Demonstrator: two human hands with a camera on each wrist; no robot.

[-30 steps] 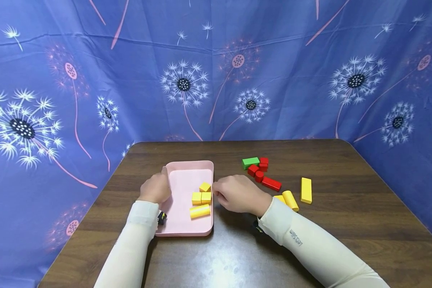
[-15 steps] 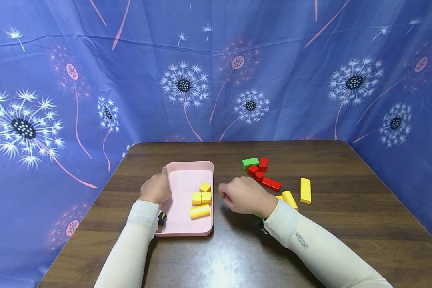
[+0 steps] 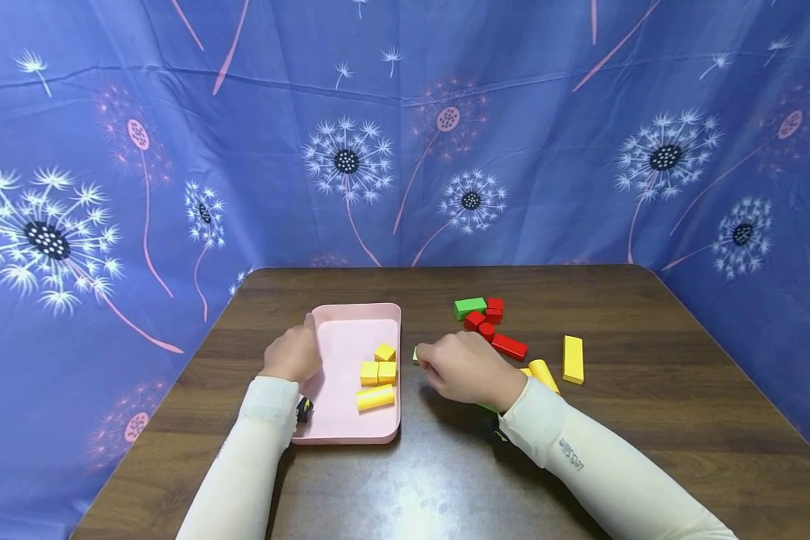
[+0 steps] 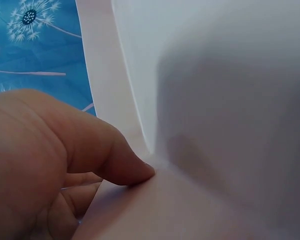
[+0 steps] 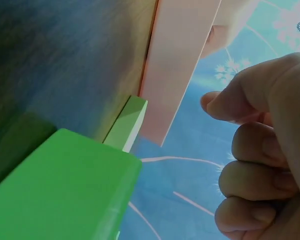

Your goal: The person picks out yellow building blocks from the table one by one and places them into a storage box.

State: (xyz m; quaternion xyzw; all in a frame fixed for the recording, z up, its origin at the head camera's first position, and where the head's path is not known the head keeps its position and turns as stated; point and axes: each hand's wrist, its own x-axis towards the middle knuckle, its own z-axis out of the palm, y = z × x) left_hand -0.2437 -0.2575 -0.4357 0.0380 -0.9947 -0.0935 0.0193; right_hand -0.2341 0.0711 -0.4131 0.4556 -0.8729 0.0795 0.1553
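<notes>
A pink tray (image 3: 340, 349) lies at the left of the table, with several yellow blocks (image 3: 378, 372) inside along its right side. My left hand (image 3: 292, 352) grips the tray's left wall; in the left wrist view the thumb (image 4: 125, 162) presses its inner face, and the other fingers are outside. To the right of the tray my right hand (image 3: 469, 367) hovers above the table, fingers curled with nothing visible in them. Below it in the right wrist view are a large green block (image 5: 65, 185) and, closer to the tray, a smaller-looking green block (image 5: 125, 122).
Beyond my right hand lie a green block (image 3: 469, 307) and several red blocks (image 3: 509, 346). A yellow cylinder (image 3: 544, 375) and an upright-lying yellow bar (image 3: 573, 360) rest farther right on the wooden table (image 3: 648, 420). Patterned blue cloth (image 3: 405, 150) hangs behind.
My right hand has drawn back slightly to the right, away from the tray's edge, uncovering a corner of a green block beside its fingers. The left hand stays on the tray.
</notes>
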